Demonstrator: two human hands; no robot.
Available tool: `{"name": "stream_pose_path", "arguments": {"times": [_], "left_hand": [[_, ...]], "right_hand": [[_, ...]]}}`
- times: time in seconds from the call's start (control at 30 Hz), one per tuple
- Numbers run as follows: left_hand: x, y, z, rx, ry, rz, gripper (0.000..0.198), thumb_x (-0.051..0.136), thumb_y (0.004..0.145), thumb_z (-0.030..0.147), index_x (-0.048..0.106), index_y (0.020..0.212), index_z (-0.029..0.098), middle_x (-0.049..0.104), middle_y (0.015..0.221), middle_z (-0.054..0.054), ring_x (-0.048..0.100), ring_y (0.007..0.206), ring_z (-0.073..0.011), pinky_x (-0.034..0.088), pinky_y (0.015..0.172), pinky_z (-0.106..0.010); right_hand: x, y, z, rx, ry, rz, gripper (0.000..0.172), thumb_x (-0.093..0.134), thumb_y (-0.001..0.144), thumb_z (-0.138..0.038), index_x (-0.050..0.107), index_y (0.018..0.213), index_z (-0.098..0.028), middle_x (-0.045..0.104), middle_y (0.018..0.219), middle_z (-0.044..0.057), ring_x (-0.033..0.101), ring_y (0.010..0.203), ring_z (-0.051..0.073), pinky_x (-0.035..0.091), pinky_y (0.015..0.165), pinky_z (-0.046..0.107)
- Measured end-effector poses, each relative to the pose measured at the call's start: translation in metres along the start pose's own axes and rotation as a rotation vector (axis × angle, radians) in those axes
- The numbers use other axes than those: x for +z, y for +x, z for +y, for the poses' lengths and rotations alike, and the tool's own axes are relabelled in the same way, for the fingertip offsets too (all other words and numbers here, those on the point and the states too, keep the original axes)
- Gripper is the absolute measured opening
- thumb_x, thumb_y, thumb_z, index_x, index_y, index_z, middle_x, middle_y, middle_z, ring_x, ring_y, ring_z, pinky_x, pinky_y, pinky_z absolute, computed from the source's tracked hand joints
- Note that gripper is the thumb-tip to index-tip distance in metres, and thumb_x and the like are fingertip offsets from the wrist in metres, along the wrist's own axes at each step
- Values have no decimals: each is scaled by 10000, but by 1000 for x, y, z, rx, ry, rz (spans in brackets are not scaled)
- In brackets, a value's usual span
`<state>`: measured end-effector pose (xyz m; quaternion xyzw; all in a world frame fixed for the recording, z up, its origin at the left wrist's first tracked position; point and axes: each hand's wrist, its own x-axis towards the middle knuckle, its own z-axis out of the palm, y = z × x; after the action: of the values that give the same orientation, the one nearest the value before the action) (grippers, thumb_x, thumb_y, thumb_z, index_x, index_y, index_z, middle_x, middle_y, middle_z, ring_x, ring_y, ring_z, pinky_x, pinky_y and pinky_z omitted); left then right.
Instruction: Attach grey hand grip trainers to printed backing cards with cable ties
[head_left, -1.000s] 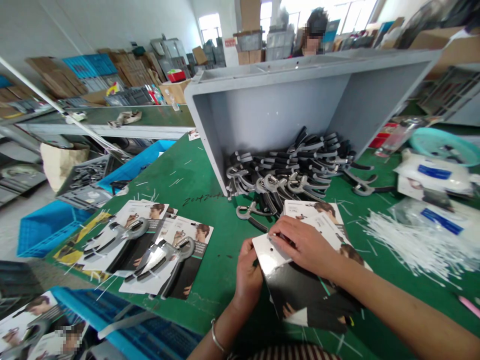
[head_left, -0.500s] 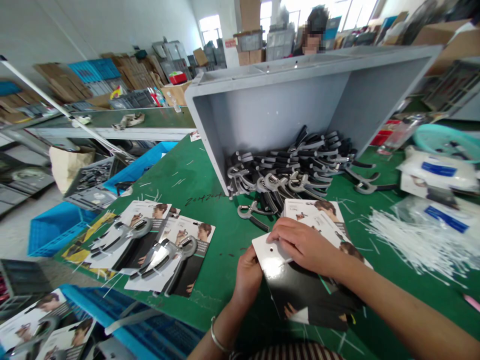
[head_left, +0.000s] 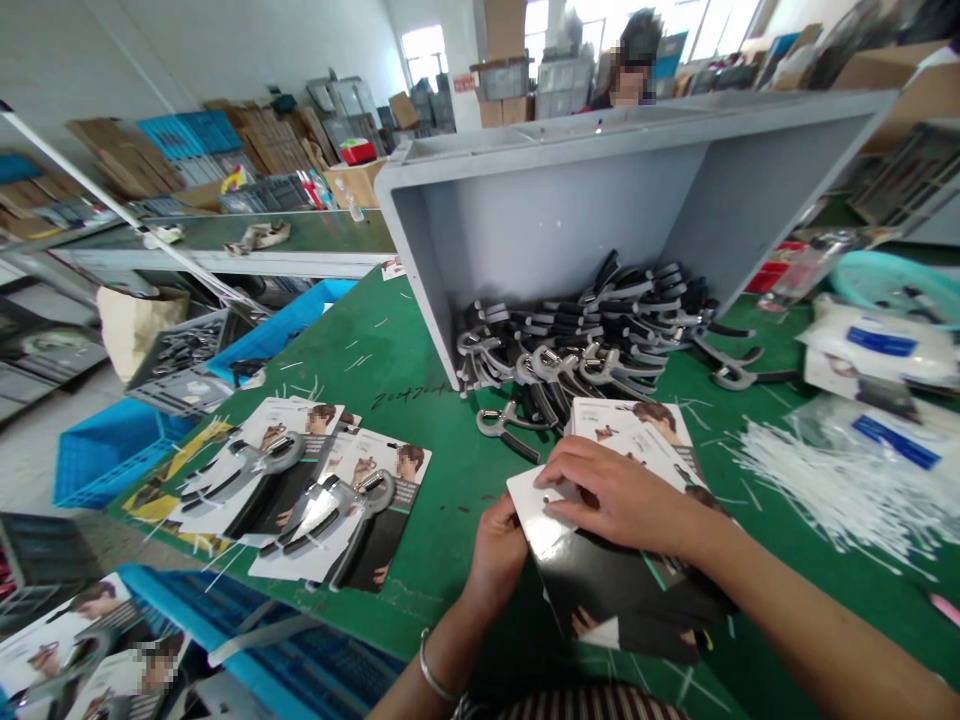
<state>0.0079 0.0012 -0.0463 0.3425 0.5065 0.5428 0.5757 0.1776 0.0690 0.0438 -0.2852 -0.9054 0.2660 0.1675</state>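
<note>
My left hand is closed on the left edge of a backing card, white at the top and black below, with a small hole near its upper end. Bent over the card's upper part is my right hand, thumb and fingertips beside the hole; anything small between them is hidden. More printed cards lie beneath and behind. Just beyond them rests a loose hand grip strengthener with grey and black handles and a spring. To the left, two more hand grips lie on printed cards.
A grey crate tipped on its side holds a heap of hand grips. White cable ties are piled at right beside plastic bags and a teal basin. Blue crates stand at left below the table. A person is behind the crate.
My right thumb and fingers have parted slightly over the card, uncovering more of the area round the hole. My left hand keeps its hold on the card's edge.
</note>
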Motion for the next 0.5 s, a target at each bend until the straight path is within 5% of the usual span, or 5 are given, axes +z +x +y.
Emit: {"name": "stream_pose_path", "arguments": {"times": [0.27,0.5], "left_hand": [[-7,-7,2,29,-73,-59,209,763,696,196,764,904,172,749,994,-51,627,1094,-278,458,977,-367],[5,5,8,65,-192,13,529,852,580,133,607,1044,202,726,945,-19,665,881,-189,506,783,-272]], "right_hand": [[1,1,2,-9,1,-3,230,637,929,-287,633,1125,-168,606,1088,82,557,1028,218,442,932,358],[1,2,3,-2,6,10,147,613,945,-260,648,1047,-159,605,1036,77,554,989,210,433,895,342]]}}
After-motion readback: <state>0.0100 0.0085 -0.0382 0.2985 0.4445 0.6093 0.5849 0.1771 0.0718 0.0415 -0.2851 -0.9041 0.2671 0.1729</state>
